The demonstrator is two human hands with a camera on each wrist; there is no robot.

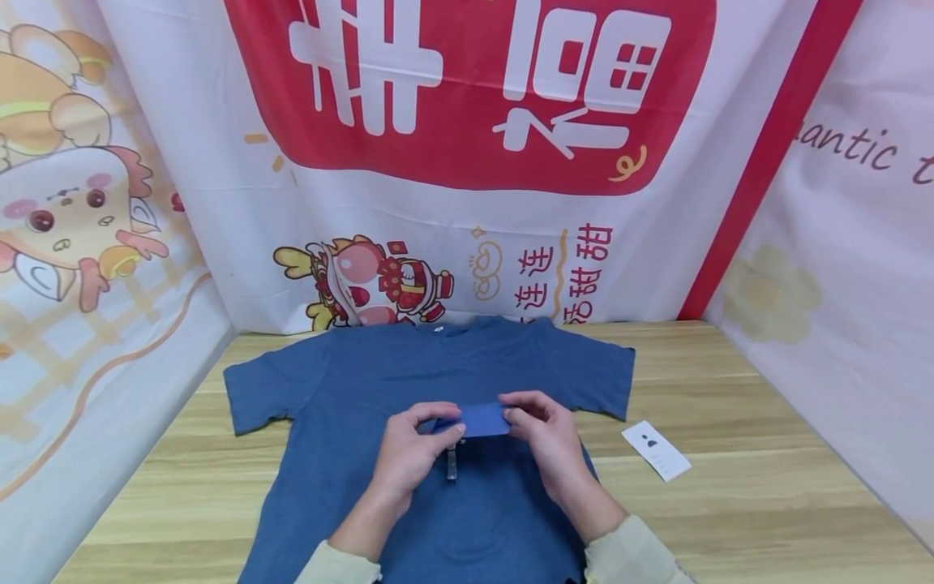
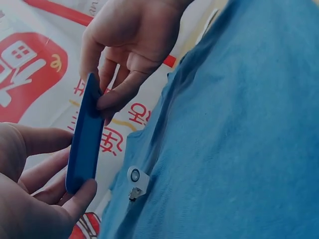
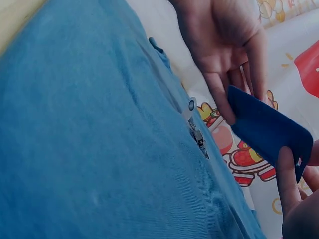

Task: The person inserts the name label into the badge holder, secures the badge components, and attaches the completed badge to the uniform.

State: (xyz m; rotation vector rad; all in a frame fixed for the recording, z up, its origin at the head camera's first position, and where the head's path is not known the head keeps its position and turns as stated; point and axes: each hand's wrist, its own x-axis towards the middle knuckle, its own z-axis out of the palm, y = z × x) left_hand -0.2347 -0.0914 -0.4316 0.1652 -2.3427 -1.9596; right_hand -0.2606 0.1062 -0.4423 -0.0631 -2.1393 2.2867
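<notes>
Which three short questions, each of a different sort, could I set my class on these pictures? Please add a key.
1. Count: how many hands grip the blue card-like piece?
2. True or false: the white card lies on the table, beside the shirt.
3. Choose: how is the shirt laid? A) folded into a square; B) rolled up; C) spread out.

Key: 1. Two, the left hand and the right hand. 2. True. 3. C.
</notes>
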